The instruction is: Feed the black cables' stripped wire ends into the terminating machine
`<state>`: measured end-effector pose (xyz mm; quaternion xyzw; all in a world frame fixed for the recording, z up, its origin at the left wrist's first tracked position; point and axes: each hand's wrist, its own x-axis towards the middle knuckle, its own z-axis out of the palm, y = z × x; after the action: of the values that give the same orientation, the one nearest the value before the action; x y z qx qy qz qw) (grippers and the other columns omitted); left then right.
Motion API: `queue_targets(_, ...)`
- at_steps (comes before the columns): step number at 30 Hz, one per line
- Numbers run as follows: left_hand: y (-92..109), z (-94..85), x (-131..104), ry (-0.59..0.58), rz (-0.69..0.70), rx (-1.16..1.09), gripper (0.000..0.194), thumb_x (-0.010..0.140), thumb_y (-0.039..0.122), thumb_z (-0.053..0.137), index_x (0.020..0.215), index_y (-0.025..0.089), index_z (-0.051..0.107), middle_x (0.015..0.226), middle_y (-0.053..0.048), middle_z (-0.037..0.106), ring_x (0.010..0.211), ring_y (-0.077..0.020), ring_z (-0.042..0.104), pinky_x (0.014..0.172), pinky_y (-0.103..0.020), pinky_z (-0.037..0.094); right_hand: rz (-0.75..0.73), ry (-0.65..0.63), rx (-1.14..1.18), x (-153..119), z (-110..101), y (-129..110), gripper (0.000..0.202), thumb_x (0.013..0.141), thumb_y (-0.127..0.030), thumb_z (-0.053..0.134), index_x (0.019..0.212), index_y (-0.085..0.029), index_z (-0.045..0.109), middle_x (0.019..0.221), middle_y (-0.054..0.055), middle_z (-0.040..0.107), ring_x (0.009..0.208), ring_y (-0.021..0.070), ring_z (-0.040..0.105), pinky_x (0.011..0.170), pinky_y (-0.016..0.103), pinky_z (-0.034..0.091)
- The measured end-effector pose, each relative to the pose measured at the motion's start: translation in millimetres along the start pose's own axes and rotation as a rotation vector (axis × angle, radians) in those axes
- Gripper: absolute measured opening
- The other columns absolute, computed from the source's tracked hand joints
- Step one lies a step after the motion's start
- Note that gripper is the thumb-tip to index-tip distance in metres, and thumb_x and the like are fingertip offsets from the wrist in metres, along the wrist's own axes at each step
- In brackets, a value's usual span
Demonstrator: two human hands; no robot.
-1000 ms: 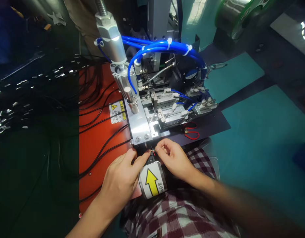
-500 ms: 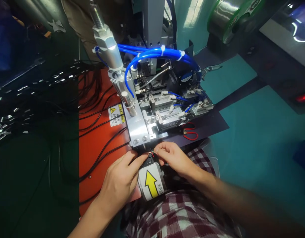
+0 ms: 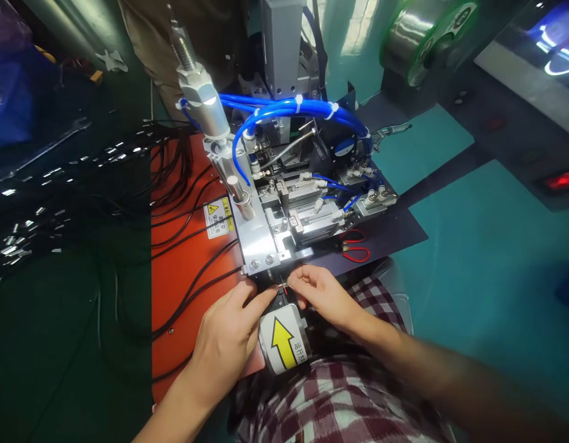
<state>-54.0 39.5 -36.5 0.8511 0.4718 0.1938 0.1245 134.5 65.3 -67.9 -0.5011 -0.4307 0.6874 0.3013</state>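
At the front edge of a metal pneumatic machine [image 3: 261, 237], a small metallic piece with a red bit [image 3: 284, 287] sits between my fingertips, too tiny to identify. My right hand [image 3: 322, 294] is closed in a pinch at its right end. My left hand [image 3: 226, 329] is bent around the front of the machine, its thumb tip touching the piece from the left; its other fingertips are partly hidden. Just below the fingers is a white cover with a yellow arrow [image 3: 284, 344].
Black cables [image 3: 192, 286] cross the red base plate [image 3: 167, 351] at left. Blue air tubes [image 3: 307, 111] arch over the machine. Red-handled scissors [image 3: 356, 253] lie to the right. A solder wire spool [image 3: 423, 40] stands at back right; a wrench [image 3: 53, 144] lies far left.
The camera view has shifted slightly. Both hands stay at the same spot on the machine, with barely any finger movement around the small piece.
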Motion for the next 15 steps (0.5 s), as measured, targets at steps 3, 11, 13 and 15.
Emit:
queue_targets(3,-1,1.6,-1,0.005,-0.033,-0.038,0.034,0.091,0.013,0.039,0.108,0.016,0.068,0.084,-0.007,0.057,0.070,-0.0157,0.059,0.056,-0.024,0.050,-0.049,0.095,-0.035,-8,2,4,0.029,0.083,-0.045,0.058,0.075,-0.017,0.055,0.055,-0.005,0.048,0.049,0.0097,0.043,0.048,0.023,0.034)
queue_targets(11,-2,3.4,-5,0.002,-0.039,-0.045,0.033,0.091,0.014,0.040,0.109,0.015,0.068,0.084,-0.007,0.056,0.071,-0.0158,0.058,0.057,-0.024,0.049,-0.032,0.181,-0.144,-16,15,6,0.022,0.078,-0.037,0.063,0.070,-0.017,0.061,0.058,-0.001,0.053,0.052,0.0113,0.044,0.049,0.024,0.034)
queue_targets(13,-2,3.4,-5,0.002,-0.041,-0.051,0.033,0.091,0.014,0.040,0.109,0.015,0.068,0.084,-0.007,0.056,0.071,-0.0158,0.058,0.057,-0.024,0.049,-0.121,0.245,-0.337,-18,13,1,0.018,0.081,-0.032,0.060,0.070,-0.018,0.062,0.057,-0.001,0.053,0.053,0.0122,0.045,0.051,0.025,0.035)
queue_targets(15,-2,3.4,-5,-0.004,-0.043,-0.055,0.032,0.091,0.015,0.041,0.109,0.014,0.068,0.085,-0.007,0.056,0.071,-0.0159,0.058,0.056,-0.024,0.049,-0.243,0.294,-0.515,-19,11,-4,0.014,0.082,-0.027,0.057,0.071,-0.019,0.063,0.061,0.000,0.055,0.058,0.0134,0.047,0.057,0.026,0.036)
